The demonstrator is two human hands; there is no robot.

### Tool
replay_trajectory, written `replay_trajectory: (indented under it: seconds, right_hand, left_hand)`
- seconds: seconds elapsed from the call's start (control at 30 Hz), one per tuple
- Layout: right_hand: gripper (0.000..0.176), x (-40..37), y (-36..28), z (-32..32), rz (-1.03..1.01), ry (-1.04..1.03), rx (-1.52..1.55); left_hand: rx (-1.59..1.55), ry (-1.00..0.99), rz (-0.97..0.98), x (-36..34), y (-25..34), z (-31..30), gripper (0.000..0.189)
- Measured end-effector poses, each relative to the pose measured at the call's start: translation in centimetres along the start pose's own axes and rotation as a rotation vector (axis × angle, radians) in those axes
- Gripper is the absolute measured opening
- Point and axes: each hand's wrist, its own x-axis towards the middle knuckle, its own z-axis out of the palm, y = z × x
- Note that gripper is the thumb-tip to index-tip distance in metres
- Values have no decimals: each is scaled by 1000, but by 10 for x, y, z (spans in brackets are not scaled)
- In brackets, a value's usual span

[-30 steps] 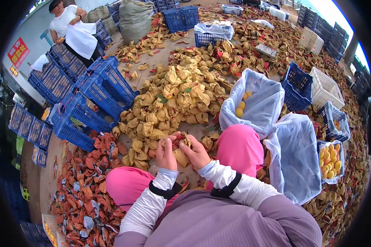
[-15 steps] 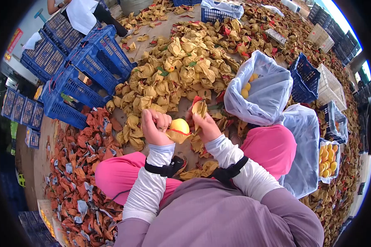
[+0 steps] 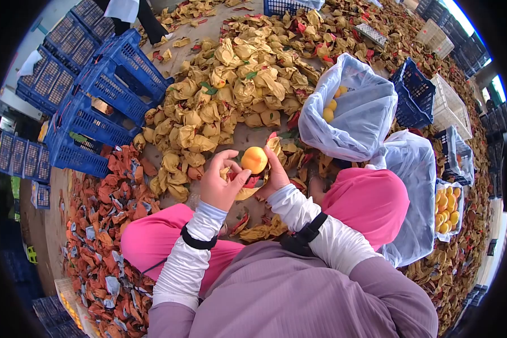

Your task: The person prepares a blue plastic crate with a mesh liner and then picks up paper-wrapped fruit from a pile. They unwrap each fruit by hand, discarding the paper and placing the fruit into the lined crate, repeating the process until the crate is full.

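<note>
At frame centre, the left hand (image 3: 221, 181) and right hand (image 3: 275, 173) hold a yellow fruit (image 3: 254, 160) between them, paper wrapper (image 3: 246, 194) just below, paper-wrapped pile (image 3: 231, 84) upper centre

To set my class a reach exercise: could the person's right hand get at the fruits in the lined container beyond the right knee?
Probably yes: the lined container is open-topped and its visible fruits lie uncovered, though the right hand is busy at another fruit.
</note>
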Motion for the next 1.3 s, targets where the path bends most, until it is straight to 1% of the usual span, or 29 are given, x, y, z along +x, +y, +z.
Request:
replay_trajectory:
  seconds: [0.07,0.13,0.23,0.27,0.3,0.33,0.37,0.43,0.47,0.5,0.53,0.6,0.63,0.67,0.7,0.73,0.77,0.8,0.83,0.87,0.9,0.97,1.03,1.07,1.1,1.13,1.2,1.23,1.3]
  right_hand:
    - [55,-5,1,3,15,-49,-53]
    - [51,-3,6,4,-110,50,-288]
    - [48,15,11,-19,-212,-36,-666]
    - [46,4,-3,-5,-118,-87,-867]
    - [46,23,-7,-32,-173,-102,-984]
    - [43,39,-16,-61,-50,21,-1008]
    - [46,60,-25,-101,-128,23,-1398]
    - [72,44,-35,-87,-554,-183,-2450]
    - [71,60,-41,-92,-669,-251,-2173]
    - [71,56,-37,-67,-610,-220,-1869]
    - [72,53,-31,-47,-530,-382,-1642]
    - [72,39,-7,0,-303,-529,-1198]
    - [70,44,-8,0,-455,-472,-1492]
    - [65,46,-14,1,-521,-437,-1500]
    - [60,46,-20,-2,-353,-400,-1274]
    - [55,51,-35,-5,-637,-408,-1622]
    - [55,67,-48,-23,-668,-381,-1532]
    - [51,69,-66,-23,-431,-138,-1281]
    - [49,83,-90,-36,-474,-4,-1074]
    - [48,78,-105,-45,-522,5,-1120]
    - [46,95,-148,-51,-751,315,-761]
    - [46,108,-215,-103,-1048,505,-957]
    - [51,105,-258,-152,-898,680,-1018]
    - [56,106,-280,-188,-871,735,-1235]
    - [60,104,-294,-212,-791,750,-1302]
    - [58,97,-286,-203,-687,894,-1374]
    - [54,98,-280,-221,-914,830,-1716]
    - [54,102,-276,-221,-892,814,-1725]
    - [55,101,-272,-212,-734,878,-1765]
  left_hand:
    - [436,-70,92,0,3,0,66]
    - [494,-151,110,1,-1,3,66]
    - [431,-155,77,-4,-32,7,64]
    - [403,-166,2,-5,-32,3,61]
    - [335,-132,-64,-3,-37,-1,57]
    - [286,26,-34,-2,-63,0,55]
    - [5,31,-344,6,-62,-9,54]
    - [-308,196,-592,18,-90,-22,59]
    - [-279,222,-629,18,-89,-25,62]
    - [-260,231,-666,19,-83,-23,65]
    - [-250,117,-735,21,-79,-18,72]
    - [6,64,-600,26,-113,18,74]
    - [-126,97,-493,23,-98,27,68]
    - [-262,116,-385,21,-83,35,68]
    - [-216,37,-612,23,-67,29,67]
    - [-348,-187,-576,29,-97,27,69]
    - [-296,-255,-626,31,-88,22,69]
    - [-166,-250,-753,33,-97,17,67]
    - [-138,-257,-779,34,-132,11,66]
    - [-174,-281,-753,39,-133,22,60]
    - [-81,-86,-879,36,-191,-5,50]
    - [-122,248,-976,25,-243,-27,39]
    - [-120,601,-935,-10,-328,-54,29]
    - [-31,647,-912,-28,-348,-69,28]
    - [237,616,-919,-57,-424,-86,28]
    - [370,590,-948,-67,-421,-95,28]
    - [473,536,-1032,-66,-408,-93,29]
    - [443,523,-1083,-60,-406,-89,29]
    - [481,635,-945,-51,-409,-73,48]
